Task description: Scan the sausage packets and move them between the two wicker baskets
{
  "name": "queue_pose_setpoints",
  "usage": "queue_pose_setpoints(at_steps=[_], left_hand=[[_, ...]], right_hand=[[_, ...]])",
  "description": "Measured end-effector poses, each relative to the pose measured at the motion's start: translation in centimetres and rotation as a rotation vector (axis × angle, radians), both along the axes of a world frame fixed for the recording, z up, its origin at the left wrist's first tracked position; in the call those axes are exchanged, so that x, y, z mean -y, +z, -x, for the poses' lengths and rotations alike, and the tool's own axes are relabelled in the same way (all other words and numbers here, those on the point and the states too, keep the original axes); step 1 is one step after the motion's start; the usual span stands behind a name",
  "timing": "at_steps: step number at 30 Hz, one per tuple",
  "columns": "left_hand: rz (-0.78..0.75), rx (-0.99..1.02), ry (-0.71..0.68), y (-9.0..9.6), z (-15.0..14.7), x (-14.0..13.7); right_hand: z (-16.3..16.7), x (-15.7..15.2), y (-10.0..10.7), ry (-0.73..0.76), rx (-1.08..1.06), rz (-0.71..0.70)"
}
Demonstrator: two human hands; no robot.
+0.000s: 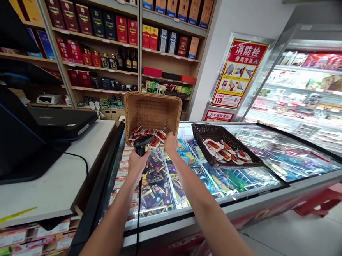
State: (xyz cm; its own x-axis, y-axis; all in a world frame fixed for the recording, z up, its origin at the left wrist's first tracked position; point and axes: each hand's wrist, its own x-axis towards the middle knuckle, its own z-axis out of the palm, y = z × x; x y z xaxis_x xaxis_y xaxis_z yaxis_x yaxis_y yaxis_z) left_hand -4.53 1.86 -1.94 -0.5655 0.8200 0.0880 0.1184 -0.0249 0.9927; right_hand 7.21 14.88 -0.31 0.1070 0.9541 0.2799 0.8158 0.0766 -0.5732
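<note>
Bare forearms [204, 198] reach over the freezer [236, 204]. Above its left end, the left hand [137, 162] has its fingers clamped round the scanner [141, 144]. On the freezer stand 2 baskets: at its left end the tan basket [152, 117], wrapped sausages [161, 135] on its floor; farther right the dark basket [213, 131], holding more [224, 154]. At the tan basket's right edge, the right hand [170, 143] has bent fingers; I cannot tell what they grip. Inside the freezer, wire dividers [167, 177] separate coloured packs [157, 185].

A tan weave is shown on the basket [151, 117], a dark brown weave on the tray [198, 139]. The scanner [143, 141] is coloured black. Reddish-brown sausages [213, 145] are wrapped in white-marked packaging. The poster [239, 74] is patterned in red and yellow.
</note>
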Motion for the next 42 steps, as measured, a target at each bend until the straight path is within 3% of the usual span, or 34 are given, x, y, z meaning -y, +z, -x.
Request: queue_pose_setpoints(at_steps=[6,10,27,33,37,42], left_hand=[[-0.026,0.023,-0.124,0.5,-0.3,0.2],[0.002,-0.066,-0.213,-0.1,-0.5,0.2],[0.062,-0.265,-0.183,-0.2,-0.8,0.2],[0.006,-0.176,-0.227,0.6,-2.2,0.6],[-0.042,-0.123,-0.316,3.0,-5.5,1.1],[-0.072,-0.144,-0.490,5.9,-12.4,0.8]], right_hand=[[-5.2,3.3,-1.9,-0.084,-0.160,-0.081],[-6.8,4.2,-3.1,-0.118,-0.261,-0.124],[-6.1,4.4,-2.6,-0.082,-0.329,-0.106],[-6.8,4.7,-1.6,-0.125,-0.357,-0.107],[-11.0,5.2,-0.1,-0.302,-0.370,-0.147],[-20.6,5.9,0.6,-0.633,-0.350,-0.310]])
